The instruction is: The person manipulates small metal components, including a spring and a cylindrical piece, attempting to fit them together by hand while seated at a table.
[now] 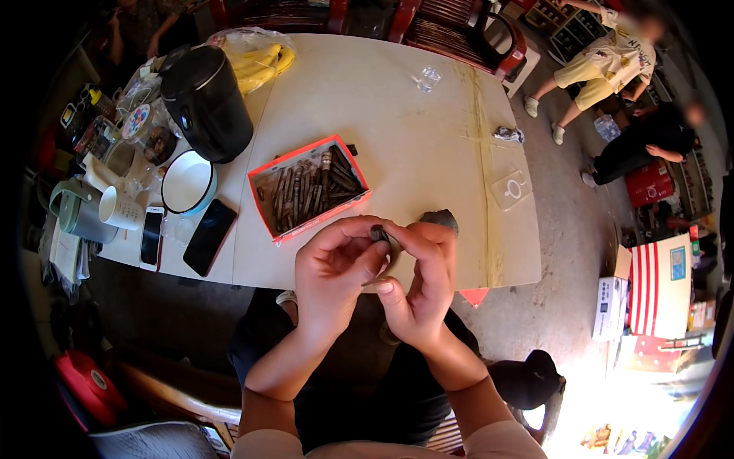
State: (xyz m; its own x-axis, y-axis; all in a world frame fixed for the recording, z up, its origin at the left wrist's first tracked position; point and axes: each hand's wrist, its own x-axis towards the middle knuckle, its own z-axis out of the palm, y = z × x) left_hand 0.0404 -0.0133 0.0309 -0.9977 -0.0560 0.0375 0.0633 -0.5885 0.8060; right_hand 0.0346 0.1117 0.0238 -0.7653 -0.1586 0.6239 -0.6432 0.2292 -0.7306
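Dark ridged piece point(379, 235) sits pinched in the left hand point(334, 264).

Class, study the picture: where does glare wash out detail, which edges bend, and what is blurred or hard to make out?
Head view: glare bleaches the bright patch at lower right; head view: the tabletop's far edge bows; head view: blur covers the heads of the person in yellow shorts and person in black; head view: fingers partly hide the dark piece.
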